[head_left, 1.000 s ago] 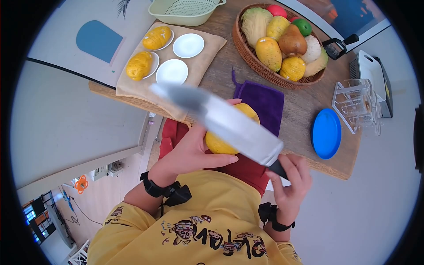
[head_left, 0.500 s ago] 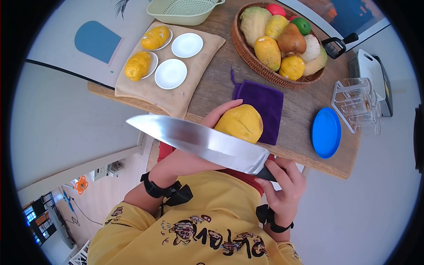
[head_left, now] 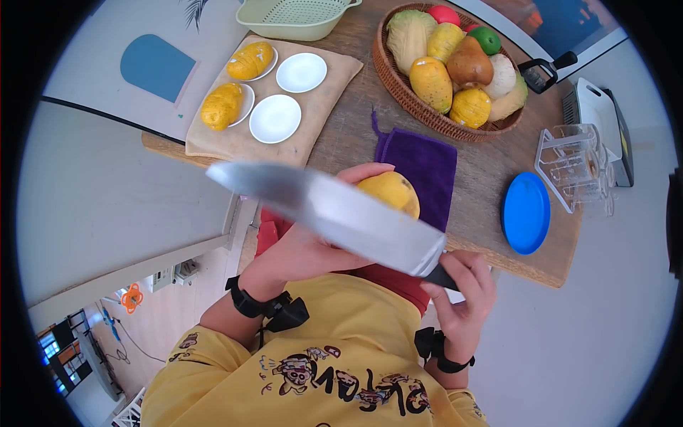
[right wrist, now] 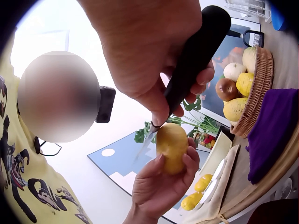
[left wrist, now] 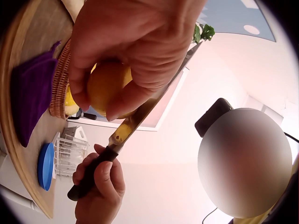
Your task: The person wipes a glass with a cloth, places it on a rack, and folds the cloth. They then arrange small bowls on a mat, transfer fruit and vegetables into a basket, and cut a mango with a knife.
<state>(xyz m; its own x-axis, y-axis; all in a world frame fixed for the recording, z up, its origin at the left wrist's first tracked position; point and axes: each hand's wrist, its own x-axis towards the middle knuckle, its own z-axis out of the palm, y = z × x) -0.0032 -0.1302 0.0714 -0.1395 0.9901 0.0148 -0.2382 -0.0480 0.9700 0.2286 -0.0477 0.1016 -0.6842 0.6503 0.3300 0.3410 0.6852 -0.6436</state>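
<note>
A smooth yellow oval produce piece, potato-like [head_left: 391, 191], sits in my left hand [head_left: 292, 255], whose fingers and thumb curl round it. My right hand [head_left: 468, 295] grips the black handle [right wrist: 198, 56] of a large kitchen knife [head_left: 356, 220]. Its wide steel blade, blurred in the head view, passes in front of the produce and hides its lower part along with some left fingers. From the right wrist, the blade runs close along the side of the produce. Both hands are held above the lap, before the table's front edge.
A purple cloth pouch [head_left: 420, 171] lies behind the hands. Yellow pieces [head_left: 222, 107] rest on white dishes [head_left: 275, 119] on a beige mat. A wicker basket [head_left: 405, 103] of produce, a blue plate [head_left: 526, 213], a glass rack [head_left: 569, 167] and a green colander [head_left: 292, 27] stand around.
The blade dipped toward the body and showed more of the produce half a second ago; now it is raised over it again. The produce has turned in the left hand.
</note>
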